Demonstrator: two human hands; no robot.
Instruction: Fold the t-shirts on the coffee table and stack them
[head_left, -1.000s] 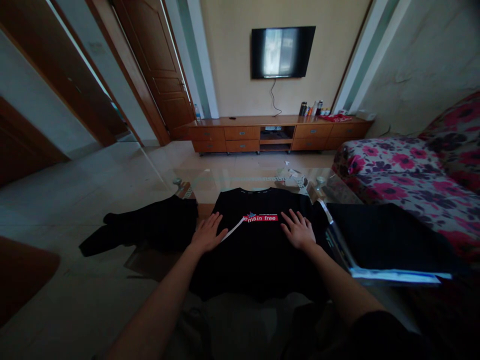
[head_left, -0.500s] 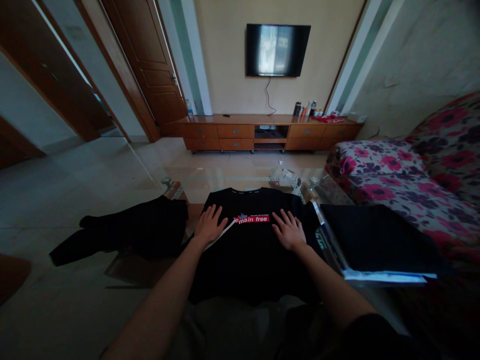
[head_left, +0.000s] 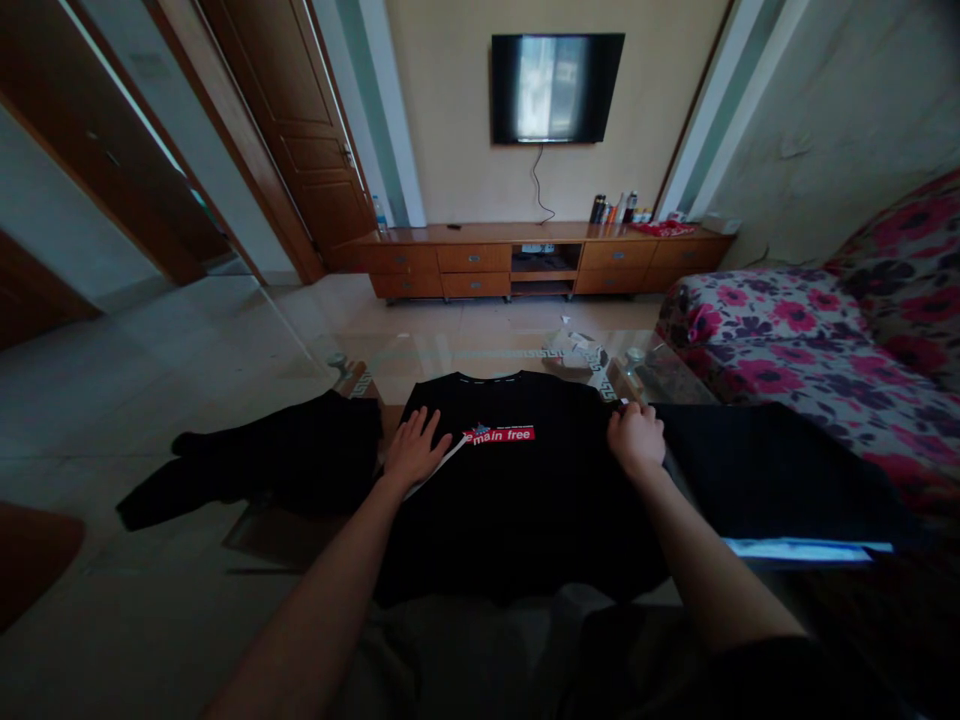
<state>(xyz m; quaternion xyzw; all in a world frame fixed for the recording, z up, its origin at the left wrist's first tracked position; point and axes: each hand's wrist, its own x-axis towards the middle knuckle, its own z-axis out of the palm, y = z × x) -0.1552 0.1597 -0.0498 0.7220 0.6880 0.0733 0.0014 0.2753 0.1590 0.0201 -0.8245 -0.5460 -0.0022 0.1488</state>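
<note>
A black T-shirt (head_left: 517, 500) with a red "remain free" print lies spread on the glass table (head_left: 480, 345), its neckline at the far side. My left hand (head_left: 414, 450) rests flat on the left chest, fingers apart, beside a white diagonal stripe. At the shirt's right edge, near the sleeve, my right hand (head_left: 637, 440) is closed with its fingers curled on the black fabric. What exactly lies under the right fingertips is partly hidden.
Another black garment (head_left: 277, 455) lies to the left, one sleeve hanging out. A folded dark cloth (head_left: 787, 470) with a blue-white edge below it is at right. Beyond are a flowered sofa (head_left: 765, 310), a wooden TV cabinet (head_left: 472, 270) and a TV (head_left: 555, 90).
My right hand has moved right from the shirt's chest to its right edge and its fingers have closed there. My left hand stays flat in about the same place.
</note>
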